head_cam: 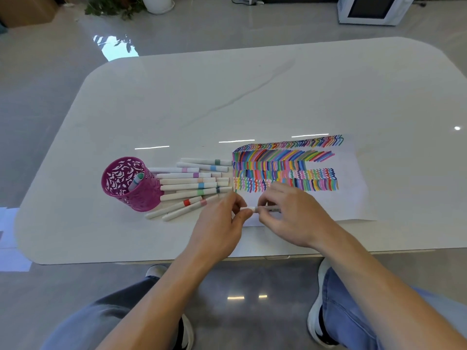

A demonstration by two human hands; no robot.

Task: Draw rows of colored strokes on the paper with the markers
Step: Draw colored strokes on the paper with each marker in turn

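Paper [350,202] on white table [227,97], glossy floor [38,102]

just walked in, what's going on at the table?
A person holds one marker in both hands over the near left corner of the paper. The left hand pinches its white end and the right hand grips the barrel; whether the cap is going on or coming off is unclear. Rows of colored strokes already fill the paper's far part. Loose markers lie on the table beside a pink cup holding a teal-banded marker.
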